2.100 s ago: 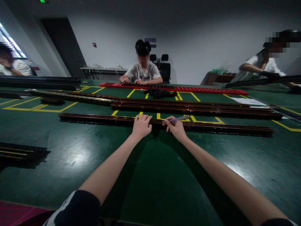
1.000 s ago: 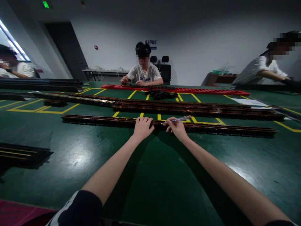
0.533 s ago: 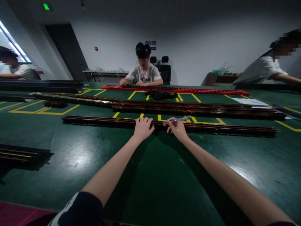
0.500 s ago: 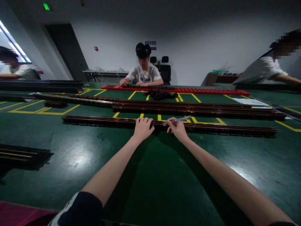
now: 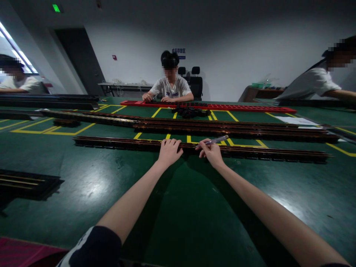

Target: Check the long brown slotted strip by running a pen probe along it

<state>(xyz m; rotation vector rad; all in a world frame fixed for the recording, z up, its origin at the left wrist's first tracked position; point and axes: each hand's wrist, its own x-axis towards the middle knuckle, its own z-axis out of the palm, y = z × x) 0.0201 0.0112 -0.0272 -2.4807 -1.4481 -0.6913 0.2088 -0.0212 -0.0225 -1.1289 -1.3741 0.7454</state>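
In the head view, the bar [image 5: 116, 142] is lying on the counter [image 5: 178, 207]. It is being touched by the left hand [image 5: 169, 152], fingers bent; if it is being gripped cannot be told. The tool [image 5: 215, 140] is being pinched by the right hand [image 5: 212, 152], a bit farther right than before, so maybe a new spot is being worked. Dark bits [image 5: 198, 104] seem to be sitting in the red tray [image 5: 290, 110].

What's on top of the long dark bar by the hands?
The left hand rests on the long dark bar; the right hand holds a pen-like tool over it. Whatever's under the left hand is covered.
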